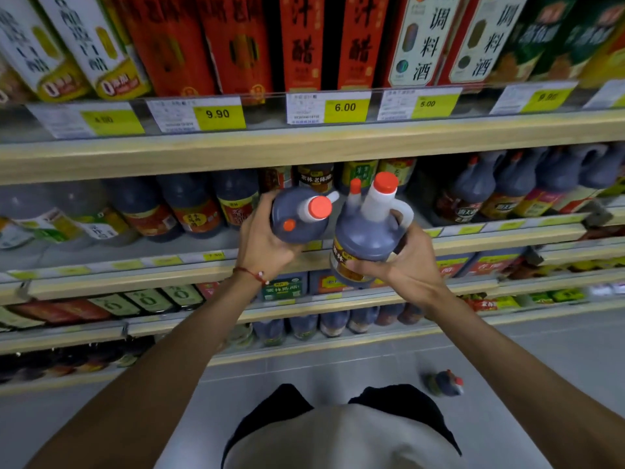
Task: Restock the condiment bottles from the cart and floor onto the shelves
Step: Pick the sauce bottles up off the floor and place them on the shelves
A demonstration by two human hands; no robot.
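Tilted jug (295, 211) left, upright jug (367, 239) right, shelf (203, 243) gap perhaps behind

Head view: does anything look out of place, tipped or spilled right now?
Yes: one dark bottle sits alone on the floor at lower right, apparently tipped over, though it is blurred. No spill shows around it. The left jug in the left hand and right jug in the right hand look intact.

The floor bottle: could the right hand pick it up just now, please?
Probably not: the right hand is full, gripping a jug, and the floor bottle lies well below it.
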